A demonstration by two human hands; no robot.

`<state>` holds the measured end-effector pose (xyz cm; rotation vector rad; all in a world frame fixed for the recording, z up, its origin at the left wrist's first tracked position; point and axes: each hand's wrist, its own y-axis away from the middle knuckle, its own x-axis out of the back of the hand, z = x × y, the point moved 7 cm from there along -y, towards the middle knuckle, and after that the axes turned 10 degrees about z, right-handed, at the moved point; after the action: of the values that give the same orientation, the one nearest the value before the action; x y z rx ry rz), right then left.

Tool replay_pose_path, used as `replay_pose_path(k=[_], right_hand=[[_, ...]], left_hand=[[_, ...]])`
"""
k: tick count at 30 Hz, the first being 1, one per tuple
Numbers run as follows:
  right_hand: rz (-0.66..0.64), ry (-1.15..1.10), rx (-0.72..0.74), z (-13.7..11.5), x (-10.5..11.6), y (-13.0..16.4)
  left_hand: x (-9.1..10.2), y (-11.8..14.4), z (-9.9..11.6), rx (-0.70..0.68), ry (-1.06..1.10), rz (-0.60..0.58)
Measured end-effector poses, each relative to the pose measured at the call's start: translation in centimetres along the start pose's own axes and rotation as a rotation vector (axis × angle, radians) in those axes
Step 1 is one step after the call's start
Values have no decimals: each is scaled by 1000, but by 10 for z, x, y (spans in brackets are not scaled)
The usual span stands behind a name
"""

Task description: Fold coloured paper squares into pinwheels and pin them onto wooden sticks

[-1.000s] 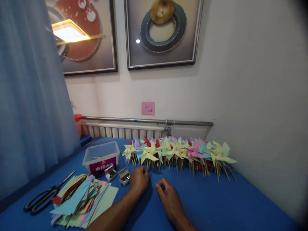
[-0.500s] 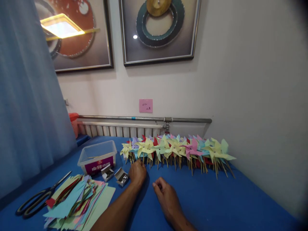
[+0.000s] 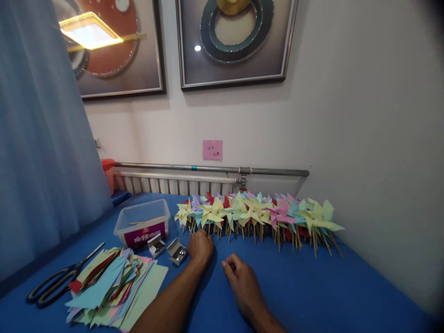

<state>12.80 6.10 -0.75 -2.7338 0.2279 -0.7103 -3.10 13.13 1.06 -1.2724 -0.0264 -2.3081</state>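
Left hand point(image 3: 200, 246) resting on the blue counter point(image 3: 312, 286), fingers point(image 3: 204, 234) curled together at the stick ends of the pinwheel row point(image 3: 256, 215); whether clamped on a stick, cannot tell. Right hand point(image 3: 243, 284) flat on the counter just beside, fingers point(image 3: 229, 264) bent inward, thumb and forefinger pinched, contents not discernible. Pinwheel row directly ahead of both sets of fingers, long axis running left to right along the wall, sticks pointing back toward the fingers, paper heads toward the radiator. Two small open boxes point(image 3: 170, 249) just left of the left fingers; clear plastic tub point(image 3: 142, 223) beyond those. Farther left, stack of coloured paper point(image 3: 114, 289) and scissors point(image 3: 55, 283), well apart from the fingers.
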Motion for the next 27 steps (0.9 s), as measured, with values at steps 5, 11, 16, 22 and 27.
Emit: replay_pose_path(k=[5, 11, 16, 22, 27], right_hand=[[3, -17, 4, 0, 1, 0], [43, -38, -2, 3, 7, -4], [56, -47, 15, 1, 11, -6], [54, -56, 16, -3, 12, -4], [28, -39, 2, -4, 11, -3]], left_hand=[[4, 7, -1, -6, 29, 12], [17, 42, 19, -202, 53, -44], [39, 89, 27, -467, 80, -147], [66, 122, -44, -428, 64, -62], [139, 105, -141, -240, 70, 337]])
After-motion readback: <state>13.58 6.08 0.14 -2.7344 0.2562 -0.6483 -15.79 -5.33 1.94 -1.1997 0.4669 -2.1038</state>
